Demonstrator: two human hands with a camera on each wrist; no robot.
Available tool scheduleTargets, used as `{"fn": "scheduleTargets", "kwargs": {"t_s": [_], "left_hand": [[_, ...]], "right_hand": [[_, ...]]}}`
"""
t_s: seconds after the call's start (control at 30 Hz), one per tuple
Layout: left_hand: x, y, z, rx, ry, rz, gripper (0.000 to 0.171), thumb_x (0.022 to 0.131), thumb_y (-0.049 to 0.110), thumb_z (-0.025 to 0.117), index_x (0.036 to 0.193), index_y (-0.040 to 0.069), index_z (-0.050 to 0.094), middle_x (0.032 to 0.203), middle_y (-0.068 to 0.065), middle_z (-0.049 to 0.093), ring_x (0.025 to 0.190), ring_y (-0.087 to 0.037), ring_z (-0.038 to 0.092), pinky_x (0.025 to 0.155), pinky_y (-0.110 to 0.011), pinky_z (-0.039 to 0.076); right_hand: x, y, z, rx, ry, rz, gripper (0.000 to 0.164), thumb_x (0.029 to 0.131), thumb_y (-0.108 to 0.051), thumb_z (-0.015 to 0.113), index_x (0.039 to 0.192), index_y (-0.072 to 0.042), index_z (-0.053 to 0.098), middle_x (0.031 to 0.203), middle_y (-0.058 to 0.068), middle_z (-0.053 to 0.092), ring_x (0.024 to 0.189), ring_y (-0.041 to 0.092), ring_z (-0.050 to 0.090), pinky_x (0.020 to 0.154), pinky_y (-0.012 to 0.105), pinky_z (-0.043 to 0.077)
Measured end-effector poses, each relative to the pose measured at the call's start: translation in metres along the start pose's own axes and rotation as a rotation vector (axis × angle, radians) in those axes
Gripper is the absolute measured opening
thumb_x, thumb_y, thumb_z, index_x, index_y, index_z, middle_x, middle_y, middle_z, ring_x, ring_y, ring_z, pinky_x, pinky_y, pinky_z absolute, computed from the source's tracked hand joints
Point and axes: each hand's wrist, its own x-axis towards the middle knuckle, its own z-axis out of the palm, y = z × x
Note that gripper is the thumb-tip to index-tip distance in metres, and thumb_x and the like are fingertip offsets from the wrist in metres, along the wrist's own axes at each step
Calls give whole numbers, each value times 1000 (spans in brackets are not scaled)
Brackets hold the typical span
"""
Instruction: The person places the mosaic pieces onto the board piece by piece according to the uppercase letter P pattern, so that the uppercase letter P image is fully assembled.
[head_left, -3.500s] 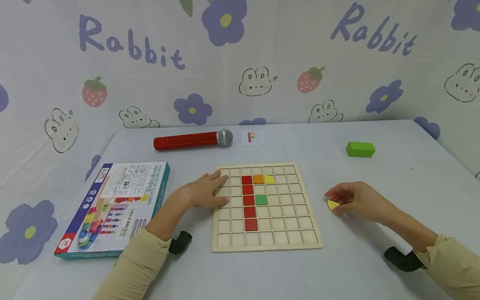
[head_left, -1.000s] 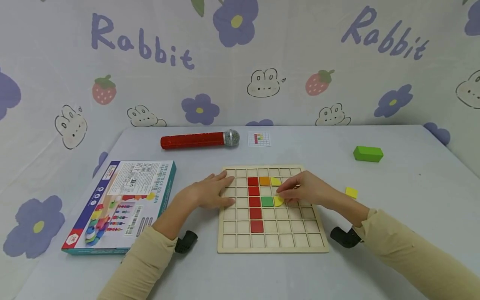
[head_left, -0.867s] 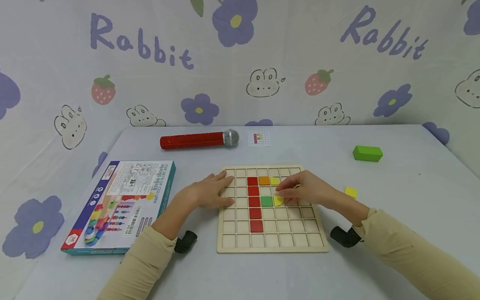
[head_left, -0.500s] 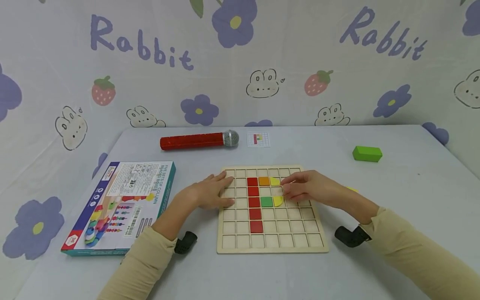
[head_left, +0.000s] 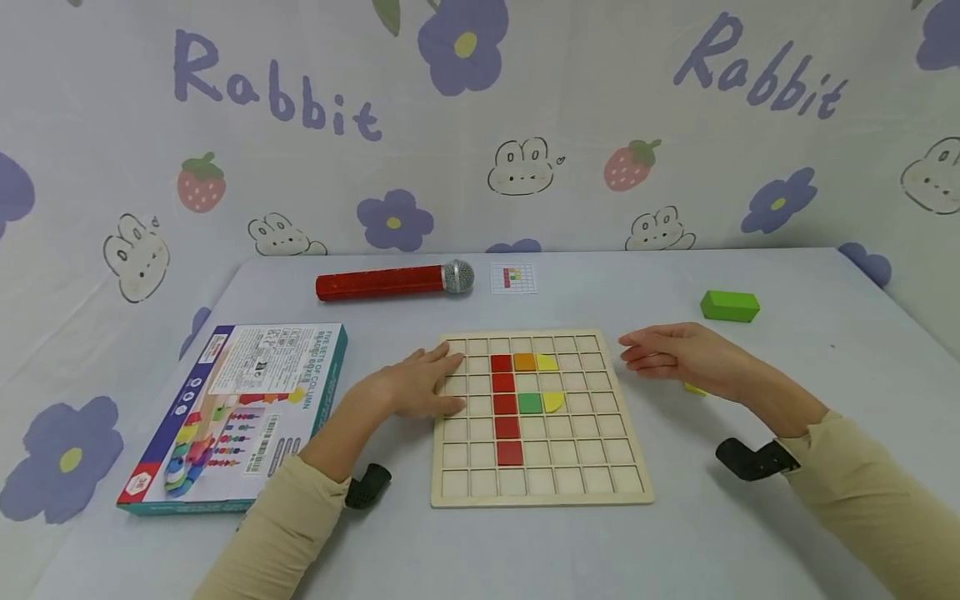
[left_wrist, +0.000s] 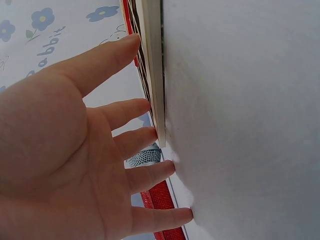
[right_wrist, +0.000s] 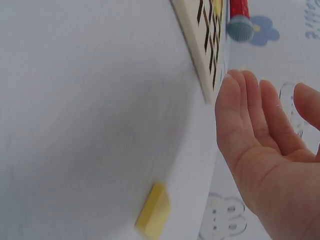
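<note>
My left hand rests with spread fingers on the left edge of a wooden grid board; in the left wrist view its thumb and two fingertips meet the board's edge. On the board stands a column of several red square tiles. An orange tile and a yellow tile with a cut corner continue the top row; a green tile and a rounded yellow tile lie in the middle row. Right of the board my right hand hovers, fingers nearly straight, holding nothing. Beneath it lies a yellow square tile.
A printed box lies at the left. Along the back are a red microphone and a small pattern card. A green block sits at the back right, beyond my right hand.
My right hand brought the rounded yellow tile from the table onto the board beside the green one, let go and moved off to the right. The left hand stays at the board's edge.
</note>
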Motion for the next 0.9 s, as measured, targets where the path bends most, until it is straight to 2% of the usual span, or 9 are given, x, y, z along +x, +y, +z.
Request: {"fn": "scheduleTargets", "kwargs": {"t_s": [0.3,0.37,0.43,0.6,0.73,0.9], "left_hand": [[-1,0,1,-10,6,7,71,95,40,57,153,14,24,159,-8,11,142,-36,9,110,-56,18],[-1,-1,1,-11,5,3,71,95,40,57,153,14,24,159,-8,10,143,-36,9,110,-56,17],[0,-1,2,-11,5,-1,71,95,40,57,153,14,24,159,-7,11,143,-36,9,110,-56,17],[1,0,2,-4,5,-4,71,94,41,57,153,15,25,159,-7,11,143,-36,9,110,-56,18],[1,0,1,-3,7,-6,71,94,41,57,153,15,25,159,-7,11,143,-36,9,110,-56,18],[2,-1,2,-4,11,0,71,94,41,57,152,15,25,159,-7,11,143,-36,9,110,-57,18]], "right_hand": [[-12,20,-35,-175,159,20,58,100,-29,52,139,11,38,139,29,41,113,14,57,92,26,47],[-15,24,-39,-206,179,33,58,99,-28,54,139,10,38,139,28,41,112,15,57,92,27,47],[-18,29,-43,-285,200,46,57,97,-30,58,138,7,42,138,25,45,111,17,57,90,27,49],[-26,37,-47,-464,220,14,54,90,-27,67,133,2,51,123,18,58,102,20,55,78,26,49],[-29,39,-46,-493,206,-52,50,84,-13,73,127,5,55,114,17,62,99,21,58,76,22,50],[-31,40,-41,-570,202,-85,48,80,-6,76,122,8,57,109,15,63,98,28,57,74,18,50]]}}
